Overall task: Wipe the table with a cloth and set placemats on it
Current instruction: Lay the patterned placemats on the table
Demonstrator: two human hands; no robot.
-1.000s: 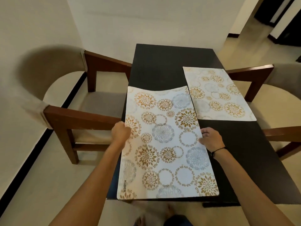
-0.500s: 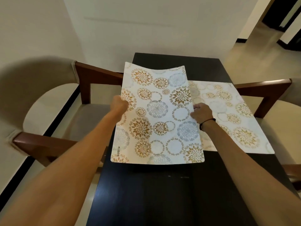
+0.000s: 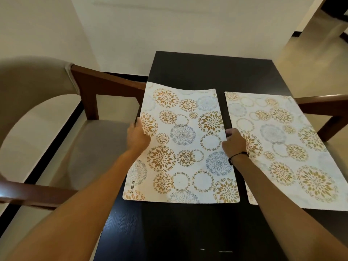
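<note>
Dark table [image 3: 207, 72] stood against a pale wall. We noted the left hand [image 3: 138, 137] pinching the left edge of the near placemat [image 3: 182, 147], the right hand [image 3: 234, 143] gripping its right edge, both arms outstretched; a second placemat [image 3: 282, 147] lay just beside.

Two placemats lie side by side on the desk [image 3: 211, 72] in front of me, apart, with a strip of bare desk between them. The left placemat [image 3: 184, 147] sits at the desk's left edge, its far left corner reaching over it; my left hand [image 3: 138, 137] is on its left edge and my right hand [image 3: 234, 143] on its right edge. The right placemat [image 3: 282, 144] reaches the desk's right edge. A chair [image 3: 90, 129] stands left of the desk, another chair [image 3: 323, 106] right of it, and a wall [image 3: 169, 25] lies behind.
</note>
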